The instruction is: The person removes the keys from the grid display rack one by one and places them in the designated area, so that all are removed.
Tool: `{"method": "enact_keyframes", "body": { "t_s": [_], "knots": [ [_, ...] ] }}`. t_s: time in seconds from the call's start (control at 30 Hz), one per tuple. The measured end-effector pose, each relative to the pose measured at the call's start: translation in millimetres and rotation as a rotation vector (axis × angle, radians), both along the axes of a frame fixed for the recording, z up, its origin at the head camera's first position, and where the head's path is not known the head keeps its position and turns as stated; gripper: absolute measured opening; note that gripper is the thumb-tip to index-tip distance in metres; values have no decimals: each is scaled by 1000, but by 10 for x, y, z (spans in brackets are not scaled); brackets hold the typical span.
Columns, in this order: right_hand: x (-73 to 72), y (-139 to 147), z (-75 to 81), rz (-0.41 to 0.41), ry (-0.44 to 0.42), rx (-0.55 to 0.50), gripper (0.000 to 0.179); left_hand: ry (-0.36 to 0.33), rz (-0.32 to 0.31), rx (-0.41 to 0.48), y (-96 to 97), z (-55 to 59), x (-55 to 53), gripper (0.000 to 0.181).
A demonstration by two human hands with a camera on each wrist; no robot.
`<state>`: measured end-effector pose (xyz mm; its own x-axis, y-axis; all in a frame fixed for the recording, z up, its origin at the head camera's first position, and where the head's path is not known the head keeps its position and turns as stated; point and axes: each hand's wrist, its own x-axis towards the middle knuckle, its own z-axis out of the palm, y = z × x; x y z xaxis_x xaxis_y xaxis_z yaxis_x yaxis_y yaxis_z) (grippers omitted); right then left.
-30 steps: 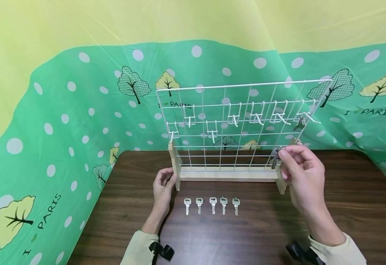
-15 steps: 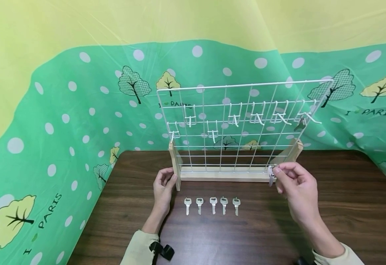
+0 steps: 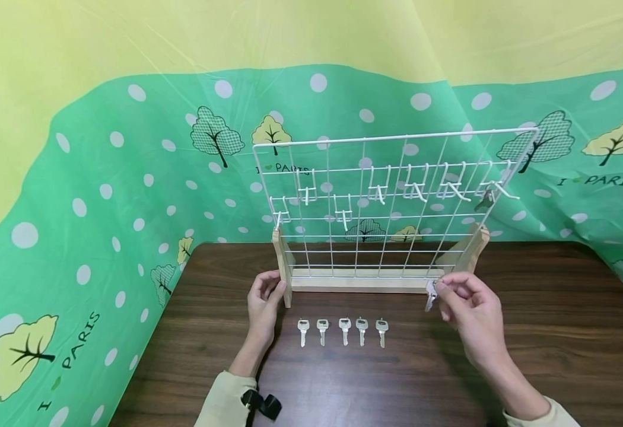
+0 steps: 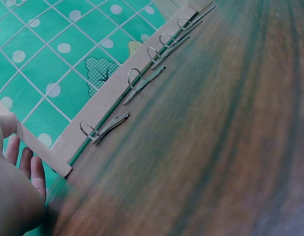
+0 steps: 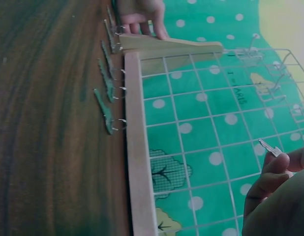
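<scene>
A silver key (image 3: 431, 295) is pinched between the thumb and fingers of my right hand (image 3: 469, 314), low in front of the right end of a white wire rack. In the right wrist view the same key (image 5: 268, 147) sticks out past the fingertips. My left hand (image 3: 263, 302) grips the left wooden leg (image 3: 283, 267) of the rack, thumb in front and fingers behind. Several silver keys lie in a row on the table before the base bar (image 3: 365, 285); the middle key (image 3: 345, 332) has its head towards the rack. Small rings on the keys (image 4: 110, 129) show in the left wrist view.
Several white hooks are fixed on the wire grid, one hook (image 3: 378, 193) near its middle. From the far right hook hangs a dark key (image 3: 485, 200). Behind the dark wooden table (image 3: 423, 385) stands a green and yellow patterned cloth (image 3: 130, 148).
My right hand has moved down and to the left with the key, from beside the rack's lower right to in front of the base bar. The left hand stays put.
</scene>
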<state>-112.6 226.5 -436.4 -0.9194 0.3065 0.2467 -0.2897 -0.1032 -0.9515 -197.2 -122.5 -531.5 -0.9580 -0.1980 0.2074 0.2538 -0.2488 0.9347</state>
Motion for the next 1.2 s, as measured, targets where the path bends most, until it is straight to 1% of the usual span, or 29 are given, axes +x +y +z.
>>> {"method": "enact_keyframes", "body": {
  "t_s": [0.37,0.5,0.67,0.73,0.9,1.03,1.1,1.2],
  "knots": [
    [-8,-23,-171,13,-51,51,15,10,-1,-3,15,1,-6,32],
    [-31,-18,-265,34,-110,94,18,13,5,2,10,-8,-5,32],
    [-65,-14,-379,84,-193,111,15,8,7,7,3,-30,-11,30],
    [-76,-18,-418,96,-213,120,11,7,7,6,5,-29,-10,28],
    [-93,-19,-486,115,-249,149,9,2,10,9,13,-7,-5,28],
    [-105,-5,-528,127,-294,186,9,-3,9,11,15,7,-7,31],
    [-112,2,-552,132,-314,221,13,-7,7,10,16,8,-7,32],
    [-118,18,-593,139,-322,286,9,-13,5,15,13,9,-4,32]
  ]
}}
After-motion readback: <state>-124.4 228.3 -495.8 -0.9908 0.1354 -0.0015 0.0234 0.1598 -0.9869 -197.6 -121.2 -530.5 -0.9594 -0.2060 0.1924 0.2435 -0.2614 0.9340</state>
